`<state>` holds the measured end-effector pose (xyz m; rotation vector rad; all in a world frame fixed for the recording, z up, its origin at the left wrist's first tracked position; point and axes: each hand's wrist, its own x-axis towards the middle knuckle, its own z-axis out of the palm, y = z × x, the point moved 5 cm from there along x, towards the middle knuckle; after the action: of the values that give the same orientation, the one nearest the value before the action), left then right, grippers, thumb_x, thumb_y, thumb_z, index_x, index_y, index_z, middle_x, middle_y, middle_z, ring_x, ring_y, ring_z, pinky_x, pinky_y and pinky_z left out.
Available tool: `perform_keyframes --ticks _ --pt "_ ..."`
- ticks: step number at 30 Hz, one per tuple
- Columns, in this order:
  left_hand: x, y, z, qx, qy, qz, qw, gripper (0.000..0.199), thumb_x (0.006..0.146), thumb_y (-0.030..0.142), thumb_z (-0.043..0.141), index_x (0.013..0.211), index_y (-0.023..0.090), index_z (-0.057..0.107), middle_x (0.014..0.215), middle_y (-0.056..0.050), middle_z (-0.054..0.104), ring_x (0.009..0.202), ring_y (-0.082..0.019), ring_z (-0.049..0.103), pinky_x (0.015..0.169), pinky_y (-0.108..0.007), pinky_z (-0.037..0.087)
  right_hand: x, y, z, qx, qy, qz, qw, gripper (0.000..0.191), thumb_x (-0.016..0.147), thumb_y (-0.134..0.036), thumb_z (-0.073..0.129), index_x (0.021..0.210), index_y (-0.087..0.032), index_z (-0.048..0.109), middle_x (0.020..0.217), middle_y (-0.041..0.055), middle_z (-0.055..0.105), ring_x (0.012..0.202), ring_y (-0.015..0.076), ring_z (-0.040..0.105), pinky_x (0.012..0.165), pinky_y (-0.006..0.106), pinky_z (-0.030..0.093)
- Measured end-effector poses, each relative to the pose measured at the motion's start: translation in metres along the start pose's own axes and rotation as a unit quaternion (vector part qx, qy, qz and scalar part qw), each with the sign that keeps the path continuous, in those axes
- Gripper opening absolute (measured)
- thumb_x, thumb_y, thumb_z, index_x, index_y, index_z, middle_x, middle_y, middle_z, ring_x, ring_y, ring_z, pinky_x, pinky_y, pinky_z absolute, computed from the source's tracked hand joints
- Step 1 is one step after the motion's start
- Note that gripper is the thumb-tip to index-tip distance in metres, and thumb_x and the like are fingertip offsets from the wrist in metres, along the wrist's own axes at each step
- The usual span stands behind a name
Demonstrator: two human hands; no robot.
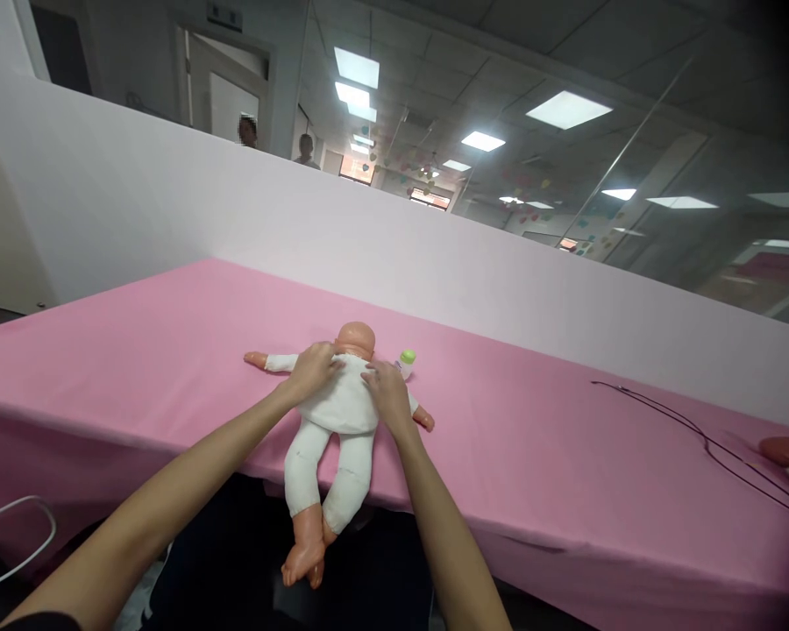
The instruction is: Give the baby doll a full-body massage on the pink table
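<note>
A baby doll [343, 403] in a white cloth body lies on the pink-covered table, and its smooth bald head points away from me. No face shows on it, and its crossed feet hang over the front edge. At the left shoulder my left hand [314, 372] is closed on the doll, fingers curled against the white cloth. My right hand [387, 391] grips the other shoulder, its fingertips on the upper back. Just beyond the right hand is a small clear bottle with a green cap [408, 357], partly hidden by that hand.
The pink tablecloth [513, 438] runs up to a white partition [289, 228] topped with glass. A thin black cable [684, 425] lies at the right, near a brown rounded object [787, 451]. A white cable [39, 526] loops at lower left. Two people show behind the glass.
</note>
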<state>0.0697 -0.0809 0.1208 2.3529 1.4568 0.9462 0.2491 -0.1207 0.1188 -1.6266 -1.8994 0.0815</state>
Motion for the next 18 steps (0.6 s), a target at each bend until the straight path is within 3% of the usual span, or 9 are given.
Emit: perform_keyframes --ticks 3,6,9,13,18 --pt "0.021 -0.009 0.02 0.021 -0.006 -0.034 0.999 0.017 0.1 0.028 0.059 0.099 0.016 0.071 0.107 -0.011 0.074 0.099 -0.025 0.068 0.08 -0.034 0.047 0.017 0.006 0.015 -0.049 0.008 0.01 0.999 0.027 0.099 -0.021 0.059 0.122 -0.013 0.07 0.13 0.016 0.07 0.124 0.0293 0.059 0.107 0.039 0.044" --pt "0.027 -0.018 0.04 0.041 -0.022 -0.064 0.997 0.017 0.097 0.032 0.065 0.092 0.017 0.07 0.096 -0.011 0.074 0.09 -0.026 0.069 0.074 -0.034 0.045 0.023 0.01 0.032 -0.088 -0.01 0.029 0.996 0.018 0.1 -0.022 0.061 0.11 -0.014 0.074 0.116 0.0161 0.074 0.115 0.0307 0.061 0.099 0.038 0.045" --pt "0.027 -0.023 0.05 0.056 -0.024 -0.073 0.995 0.016 0.098 0.029 0.061 0.092 0.017 0.07 0.096 -0.013 0.075 0.092 -0.028 0.069 0.076 -0.036 0.044 0.026 0.013 0.044 -0.129 -0.029 0.052 0.99 0.018 0.101 -0.017 0.056 0.098 -0.015 0.074 0.109 0.016 0.074 0.107 0.0282 0.063 0.089 0.034 0.045" --pt "0.028 -0.025 0.052 0.059 -0.035 -0.065 0.995 0.017 0.098 0.027 0.06 0.09 0.018 0.072 0.094 -0.012 0.075 0.091 -0.027 0.07 0.078 -0.036 0.044 0.026 0.015 0.047 -0.13 -0.035 0.059 0.989 0.023 0.101 -0.015 0.053 0.091 -0.014 0.073 0.102 0.0165 0.074 0.1 0.0276 0.064 0.082 0.034 0.044" --pt "0.012 -0.017 0.033 0.043 -0.021 -0.025 0.999 0.017 0.098 0.029 0.06 0.093 0.019 0.073 0.105 -0.01 0.075 0.1 -0.026 0.068 0.084 -0.034 0.047 0.013 0.009 0.03 -0.1 -0.027 0.029 0.994 0.021 0.102 -0.019 0.055 0.097 -0.016 0.074 0.107 0.0136 0.074 0.103 0.0266 0.065 0.086 0.033 0.046"
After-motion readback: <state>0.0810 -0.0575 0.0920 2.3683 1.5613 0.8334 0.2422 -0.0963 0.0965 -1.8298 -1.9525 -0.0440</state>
